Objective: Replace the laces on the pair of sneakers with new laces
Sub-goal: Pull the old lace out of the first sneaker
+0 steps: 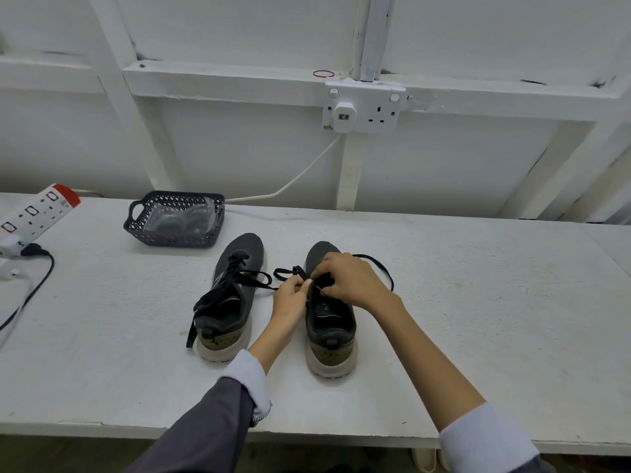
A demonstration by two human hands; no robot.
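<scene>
Two dark grey sneakers with pale soles stand side by side on the white table, toes pointing away from me. The left sneaker [235, 291] has a loose black lace [218, 295] hanging over its side. Over the right sneaker [329, 322] my left hand [290, 298] pinches that shoe's black lace [375, 268] at the eyelets. My right hand [351, 281] covers the tongue area and grips the same lace. One lace loop lies between the shoes, another trails to the right.
A dark plastic basket [176, 218] holding clear plastic packets sits behind the left sneaker. A power strip [34, 213] and a black cable [30, 288] lie at the far left. A wall socket [363, 109] with a white cord is behind. The table's front edge [102, 430] is near me.
</scene>
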